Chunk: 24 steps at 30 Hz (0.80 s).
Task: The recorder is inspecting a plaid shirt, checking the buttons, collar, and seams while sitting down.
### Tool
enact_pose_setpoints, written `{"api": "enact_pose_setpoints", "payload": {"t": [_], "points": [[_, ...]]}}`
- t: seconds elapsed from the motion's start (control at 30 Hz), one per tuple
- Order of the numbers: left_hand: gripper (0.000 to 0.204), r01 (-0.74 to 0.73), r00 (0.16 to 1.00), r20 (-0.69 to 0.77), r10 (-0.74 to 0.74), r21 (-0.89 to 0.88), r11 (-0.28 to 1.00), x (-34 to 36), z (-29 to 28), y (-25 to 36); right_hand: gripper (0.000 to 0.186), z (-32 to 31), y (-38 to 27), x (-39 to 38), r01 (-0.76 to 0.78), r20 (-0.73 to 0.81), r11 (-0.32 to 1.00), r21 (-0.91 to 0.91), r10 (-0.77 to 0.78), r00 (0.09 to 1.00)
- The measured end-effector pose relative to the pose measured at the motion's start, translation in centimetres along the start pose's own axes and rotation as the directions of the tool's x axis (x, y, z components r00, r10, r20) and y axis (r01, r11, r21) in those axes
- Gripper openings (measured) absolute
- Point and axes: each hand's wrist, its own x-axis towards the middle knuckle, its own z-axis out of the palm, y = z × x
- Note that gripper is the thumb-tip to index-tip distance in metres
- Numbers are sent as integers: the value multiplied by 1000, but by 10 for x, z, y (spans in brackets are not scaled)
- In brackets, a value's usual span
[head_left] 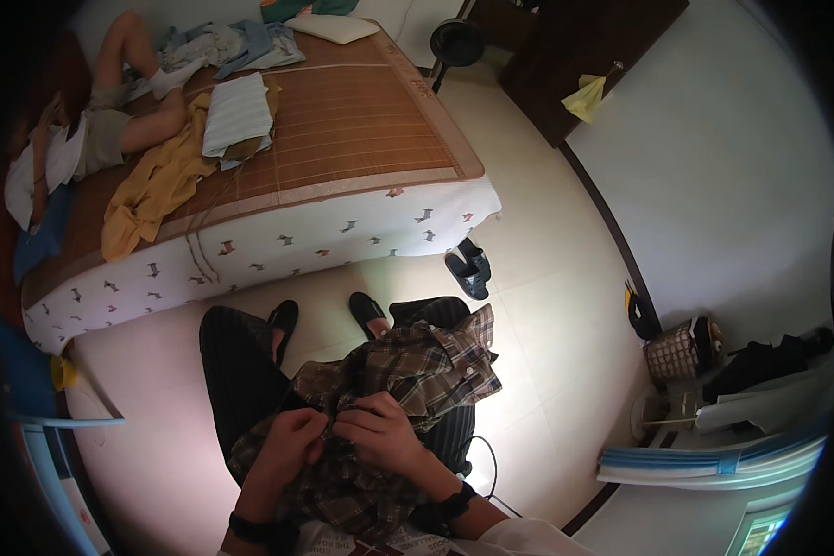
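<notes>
A brown plaid shirt point(426, 371) lies bunched across my lap, its collar and a few pale buttons showing at the right. My left hand point(292, 445) is closed with thumb and fingers pinched on the cloth. Close beside it my right hand point(380, 431) has its fingers curled round the same part of the shirt. The two hands nearly touch, and the small bit of cloth between the fingertips is mostly hidden. Dark striped trousers point(236, 371) cover my legs under the shirt.
Ahead stands a bed point(343, 120) with a brown mat. On it are a folded striped cloth point(238, 113), a mustard garment point(153, 190) and a person lying at the left. Black slippers point(468, 269) sit beside the bed. A checked basket point(681, 350) stands at the right wall.
</notes>
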Motion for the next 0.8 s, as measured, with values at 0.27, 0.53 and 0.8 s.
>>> {"api": "enact_pose_setpoints", "payload": {"t": [0.27,0.53,0.8], "points": [[19,-45,998,-54,41,-71,996,1,-1,-2,45,1,1,2,-35,-17,999,15,35,999],[18,-48,996,-84,41,-87,995,-1,3,1,45,1,0,3,-49,-2,999,4,49,999],[18,-64,992,-112,54,-86,994,0,6,1,43,1,0,2,-63,17,998,-12,64,998]]}}
